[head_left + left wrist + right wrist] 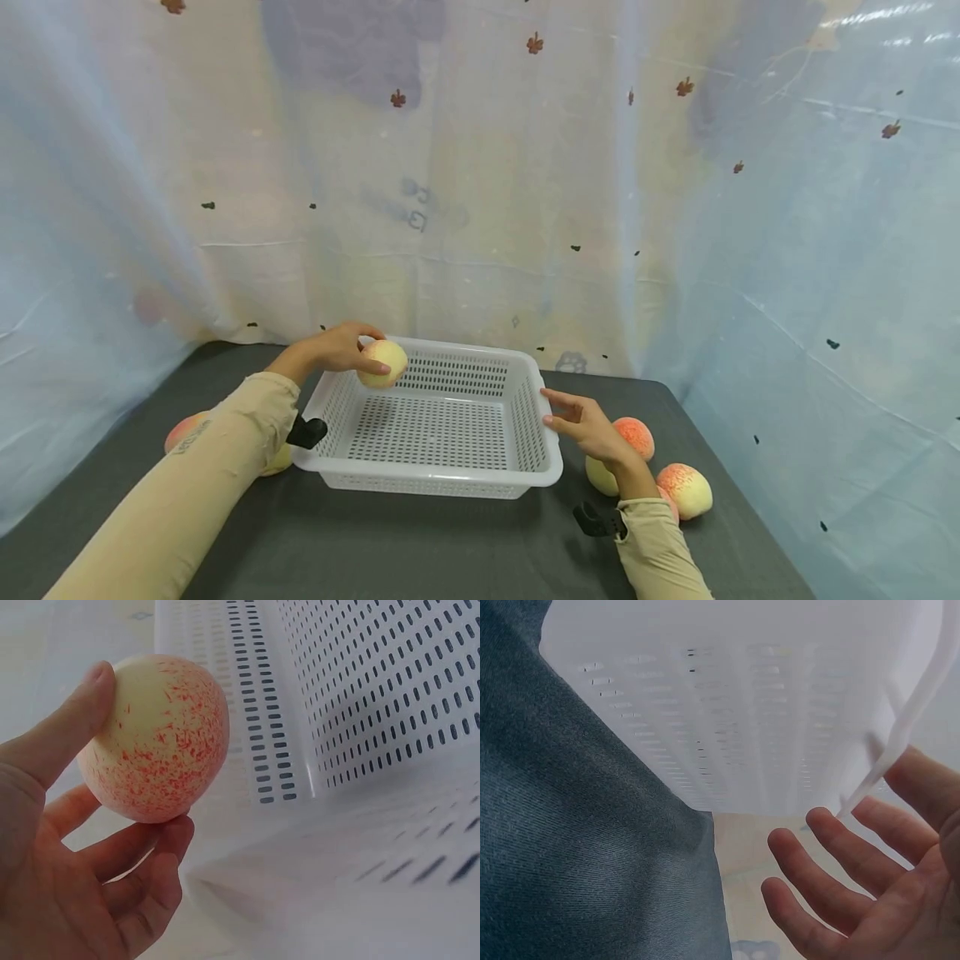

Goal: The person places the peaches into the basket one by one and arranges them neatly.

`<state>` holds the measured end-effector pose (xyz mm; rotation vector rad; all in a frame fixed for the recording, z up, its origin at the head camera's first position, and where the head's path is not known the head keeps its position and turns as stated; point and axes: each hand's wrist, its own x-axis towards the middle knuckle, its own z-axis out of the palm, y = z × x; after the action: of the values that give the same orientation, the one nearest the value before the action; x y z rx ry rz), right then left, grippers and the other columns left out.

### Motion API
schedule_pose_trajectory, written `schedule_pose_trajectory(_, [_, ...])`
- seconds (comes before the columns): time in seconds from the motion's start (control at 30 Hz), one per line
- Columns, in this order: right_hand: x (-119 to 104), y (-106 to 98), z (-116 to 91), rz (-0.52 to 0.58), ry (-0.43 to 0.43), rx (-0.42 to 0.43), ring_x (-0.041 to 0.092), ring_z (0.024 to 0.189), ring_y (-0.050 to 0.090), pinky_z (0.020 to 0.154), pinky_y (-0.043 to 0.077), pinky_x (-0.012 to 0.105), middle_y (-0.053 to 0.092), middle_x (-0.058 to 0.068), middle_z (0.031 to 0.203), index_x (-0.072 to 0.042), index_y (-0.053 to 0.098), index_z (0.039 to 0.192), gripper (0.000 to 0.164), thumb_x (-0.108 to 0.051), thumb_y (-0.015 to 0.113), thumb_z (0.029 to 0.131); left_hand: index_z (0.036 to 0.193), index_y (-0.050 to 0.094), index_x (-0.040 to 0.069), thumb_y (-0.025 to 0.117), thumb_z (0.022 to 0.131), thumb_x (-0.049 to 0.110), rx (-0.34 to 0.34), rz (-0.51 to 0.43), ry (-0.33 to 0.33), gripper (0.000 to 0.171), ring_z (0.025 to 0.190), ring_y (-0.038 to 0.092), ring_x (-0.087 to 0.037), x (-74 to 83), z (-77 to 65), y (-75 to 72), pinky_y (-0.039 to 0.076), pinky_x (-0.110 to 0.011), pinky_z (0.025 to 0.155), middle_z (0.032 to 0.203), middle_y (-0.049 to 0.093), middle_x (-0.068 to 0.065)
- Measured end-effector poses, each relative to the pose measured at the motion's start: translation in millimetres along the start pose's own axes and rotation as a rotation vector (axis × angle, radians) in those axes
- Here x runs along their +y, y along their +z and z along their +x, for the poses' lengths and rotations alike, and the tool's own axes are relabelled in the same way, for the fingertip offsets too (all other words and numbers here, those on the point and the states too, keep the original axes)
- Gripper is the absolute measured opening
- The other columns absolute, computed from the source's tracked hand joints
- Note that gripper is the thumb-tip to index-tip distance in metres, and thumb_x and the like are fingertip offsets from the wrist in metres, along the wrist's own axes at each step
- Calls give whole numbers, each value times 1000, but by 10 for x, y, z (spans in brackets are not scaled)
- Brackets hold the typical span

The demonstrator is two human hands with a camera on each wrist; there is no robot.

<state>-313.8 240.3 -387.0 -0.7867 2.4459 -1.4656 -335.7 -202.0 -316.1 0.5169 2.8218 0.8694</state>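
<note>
A yellow peach with red speckles (382,364) is in my left hand (347,348), held between the thumb and fingers. The left wrist view shows the thumb on one side of the peach (161,742) and fingertips beneath it. The peach hangs above the left part of a white perforated plastic basket (427,477), whose floor shows bare. At the basket's right rim is my right hand (585,423), touching the edge with its thumb and fingertips. In the right wrist view the fingers of the right hand (885,877) are spread and fairly straight beside the basket wall (727,712).
Right of the basket, partly behind the right hand and wrist, lie several peaches, one reddish (636,435) and one speckled (686,490). On the left, my sleeve partly hides a peach (183,429) and a yellowish one (279,461). A patterned curtain (480,208) hangs behind the dark table (420,550).
</note>
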Motion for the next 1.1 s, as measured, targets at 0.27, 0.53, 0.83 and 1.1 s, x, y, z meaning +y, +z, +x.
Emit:
schedule_pose_trajectory(0.27, [-25,12,-16,11,3,-10,44,128,59,105,51,50,45,29,153,5,32,155,65,-17,61,102,148,42,-4,74,93,35,-64,-40,-125,75,82,63,-24,39,61,94,53,-30,59,129,60,-30])
schedule_pose_trajectory(0.53, [-28,14,-24,15,11,-5,44,131,57,105,50,52,44,28,154,4,32,156,65,-17,62,102,147,44,0,76,92,29,-70,-116,-247,70,55,54,-13,73,115,246,52,-26,55,73,61,-7])
schedule_pose_trajectory(0.83, [-21,13,-31,22,9,-15,44,129,58,106,49,53,47,28,152,4,32,156,65,-18,61,102,145,43,-5,79,89,19,-92,-95,-341,71,58,56,-13,76,172,305,54,-25,56,85,61,-11])
schedule_pose_trajectory(1.1, [-30,42,-37,29,6,-24,44,132,55,106,49,51,40,28,157,4,31,156,66,-19,61,102,140,47,-8,72,89,0,-97,-28,-338,57,67,65,-22,127,121,314,59,-34,64,116,61,-25])
